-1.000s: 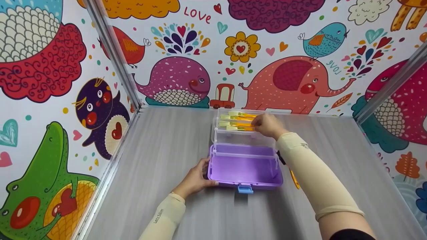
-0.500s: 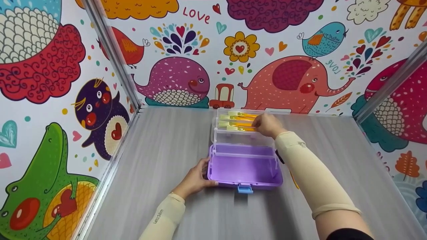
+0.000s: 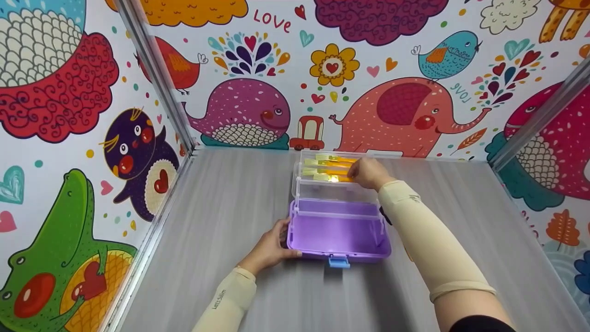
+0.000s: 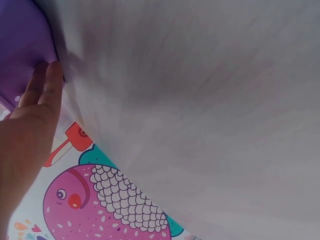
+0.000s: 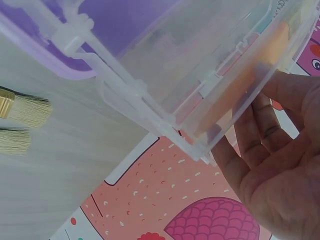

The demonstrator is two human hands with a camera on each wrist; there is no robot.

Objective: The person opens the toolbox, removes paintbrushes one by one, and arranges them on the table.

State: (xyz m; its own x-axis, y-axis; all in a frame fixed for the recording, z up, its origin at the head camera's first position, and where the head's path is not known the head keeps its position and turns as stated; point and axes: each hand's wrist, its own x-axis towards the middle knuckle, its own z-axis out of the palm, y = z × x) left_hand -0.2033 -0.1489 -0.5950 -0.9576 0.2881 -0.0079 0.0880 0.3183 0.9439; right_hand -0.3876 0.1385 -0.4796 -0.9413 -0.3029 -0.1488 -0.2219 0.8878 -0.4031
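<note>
Right hand at the brushes in the clear tray; left hand braces the purple box.

Head view: right hand (image 3: 367, 173) reaches the yellow-handled paintbrushes (image 3: 328, 168) lying crosswise in the clear plastic upper tray (image 3: 339, 189), grip hidden. Left wrist view: left hand (image 4: 35, 107) lies flat-fingered against the purple plastic storage box (image 4: 22, 40). Right wrist view: fingers (image 5: 255, 145) curl beside the tray's wall.

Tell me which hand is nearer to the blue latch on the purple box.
Left. The left hand rests against the purple box's left side, close to the blue latch. The right hand is farther back, at the clear tray holding brushes.
</note>
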